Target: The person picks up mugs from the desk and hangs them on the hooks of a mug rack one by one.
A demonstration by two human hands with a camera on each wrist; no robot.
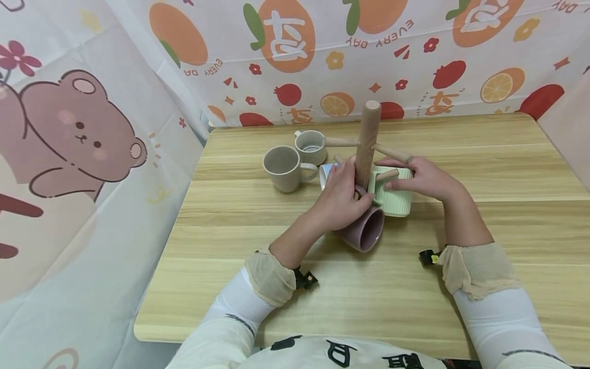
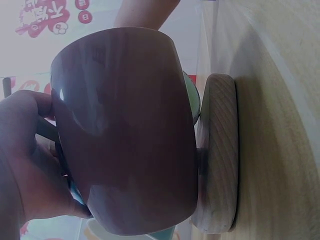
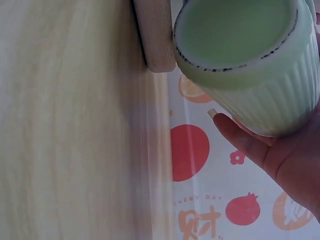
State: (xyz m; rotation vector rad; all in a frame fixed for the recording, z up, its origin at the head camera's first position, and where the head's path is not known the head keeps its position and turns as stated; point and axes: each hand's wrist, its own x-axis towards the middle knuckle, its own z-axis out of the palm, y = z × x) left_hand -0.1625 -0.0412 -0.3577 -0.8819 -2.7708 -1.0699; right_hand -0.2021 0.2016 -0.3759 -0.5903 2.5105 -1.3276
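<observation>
While the left hand [image 1: 338,201] curled about the wooden post [image 1: 368,130], apparently to steady it, the right hand [image 1: 428,179] cupped the green mug [image 1: 398,201] in bent fingers beside a peg [image 1: 387,175]

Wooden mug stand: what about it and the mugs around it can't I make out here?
1. Bluish mug: in the head view, the left hand hides much of it.
2. Purple mug: in the head view, the left hand partly covers its handle.
3. Green mug: in the right wrist view, the top edge cuts off part of its underside.
4. Stand's base: in the head view, mugs and hands block it.
</observation>
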